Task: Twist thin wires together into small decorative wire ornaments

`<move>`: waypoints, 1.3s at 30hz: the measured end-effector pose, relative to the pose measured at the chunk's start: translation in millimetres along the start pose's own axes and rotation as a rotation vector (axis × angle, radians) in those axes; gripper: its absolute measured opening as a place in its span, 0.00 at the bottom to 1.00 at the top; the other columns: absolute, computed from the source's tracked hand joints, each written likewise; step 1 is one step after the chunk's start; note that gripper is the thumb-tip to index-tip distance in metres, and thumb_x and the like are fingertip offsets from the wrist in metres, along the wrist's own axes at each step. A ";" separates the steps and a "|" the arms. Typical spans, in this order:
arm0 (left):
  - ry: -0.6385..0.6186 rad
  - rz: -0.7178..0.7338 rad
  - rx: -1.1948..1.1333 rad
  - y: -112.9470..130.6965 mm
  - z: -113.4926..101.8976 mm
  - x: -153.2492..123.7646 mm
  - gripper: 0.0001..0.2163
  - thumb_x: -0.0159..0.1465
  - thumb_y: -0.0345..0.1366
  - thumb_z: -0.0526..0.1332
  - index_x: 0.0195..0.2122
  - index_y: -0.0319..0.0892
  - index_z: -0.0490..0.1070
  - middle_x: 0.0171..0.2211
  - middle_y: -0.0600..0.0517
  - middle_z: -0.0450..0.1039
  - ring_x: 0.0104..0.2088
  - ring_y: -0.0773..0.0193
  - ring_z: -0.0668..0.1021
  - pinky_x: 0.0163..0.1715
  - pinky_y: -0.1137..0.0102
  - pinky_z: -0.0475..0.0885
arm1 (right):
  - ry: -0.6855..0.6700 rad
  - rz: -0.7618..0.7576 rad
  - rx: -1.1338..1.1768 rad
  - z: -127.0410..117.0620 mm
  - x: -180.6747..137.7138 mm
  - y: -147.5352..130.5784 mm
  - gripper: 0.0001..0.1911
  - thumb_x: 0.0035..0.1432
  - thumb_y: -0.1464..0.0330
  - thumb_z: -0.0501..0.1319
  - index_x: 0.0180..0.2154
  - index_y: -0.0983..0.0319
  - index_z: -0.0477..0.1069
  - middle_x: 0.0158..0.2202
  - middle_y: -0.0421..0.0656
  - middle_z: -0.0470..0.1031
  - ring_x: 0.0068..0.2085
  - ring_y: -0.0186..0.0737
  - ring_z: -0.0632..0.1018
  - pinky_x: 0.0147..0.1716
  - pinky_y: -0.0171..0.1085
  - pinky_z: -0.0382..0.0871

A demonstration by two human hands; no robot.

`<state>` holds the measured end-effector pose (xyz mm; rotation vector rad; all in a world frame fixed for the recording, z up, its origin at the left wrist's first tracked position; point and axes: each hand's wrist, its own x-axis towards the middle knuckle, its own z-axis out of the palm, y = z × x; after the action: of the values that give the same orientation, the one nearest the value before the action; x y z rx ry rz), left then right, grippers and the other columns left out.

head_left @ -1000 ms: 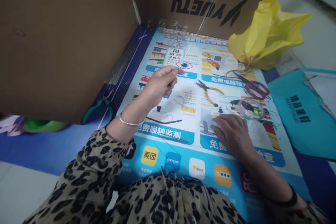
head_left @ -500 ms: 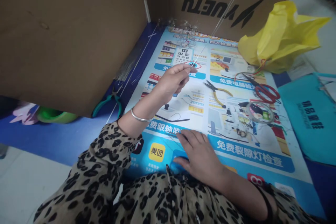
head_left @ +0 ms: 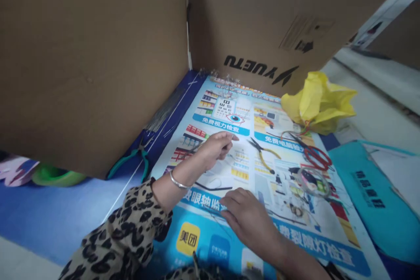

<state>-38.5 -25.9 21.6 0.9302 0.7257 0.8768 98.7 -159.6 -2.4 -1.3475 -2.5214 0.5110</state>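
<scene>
My left hand, with a silver bangle at the wrist, is raised over the printed poster. Its fingers are closed in a pinch; what they hold is too fine to make out. Nearer my body, my right hand rests low over the poster, fingers slightly bent and thumb a little apart. Thin dark wires lie by its fingertips. To the right of my left hand are yellow-handled pliers, and beyond them red-handled scissors.
Tall cardboard panels stand left and behind. Teal-handled pliers and a bundle of thin wires lie by the left panel. At right are a clear ring-shaped roll, a yellow crumpled wrapping and a turquoise bag.
The view has tilted up, so the scene sits lower. The pale thread that rose from my left hand no longer shows. My right thumb is closer to its fingers.
</scene>
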 end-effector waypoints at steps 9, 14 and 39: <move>-0.050 -0.123 0.089 -10.3 2.8 0.0 0.10 0.56 0.40 0.59 0.34 0.39 0.69 0.20 0.59 0.58 0.15 0.78 0.55 0.14 0.77 0.43 | 0.416 0.503 0.729 -44.4 58.2 66.0 0.19 0.55 0.58 0.57 0.46 0.60 0.70 0.23 0.39 0.72 0.25 0.36 0.71 0.27 0.37 0.66; -0.119 -0.158 0.114 -15.4 5.6 0.0 0.11 0.56 0.43 0.60 0.28 0.39 0.66 0.18 0.59 0.58 0.14 0.78 0.54 0.14 0.77 0.42 | 0.382 0.359 1.232 -42.6 80.0 76.3 0.13 0.52 0.58 0.61 0.33 0.62 0.72 0.21 0.37 0.66 0.24 0.31 0.66 0.25 0.34 0.60; -0.124 -0.063 0.255 -32.3 4.9 3.3 0.10 0.59 0.39 0.58 0.28 0.37 0.65 0.21 0.54 0.69 0.17 0.75 0.66 0.20 0.76 0.57 | 0.519 0.441 1.324 -35.5 73.8 97.0 0.13 0.48 0.60 0.65 0.30 0.63 0.71 0.27 0.39 0.72 0.24 0.30 0.70 0.25 0.33 0.62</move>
<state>-22.7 -35.1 -5.7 1.1712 0.7661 0.6744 144.3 -41.2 -6.7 -1.1486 -0.9726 1.3418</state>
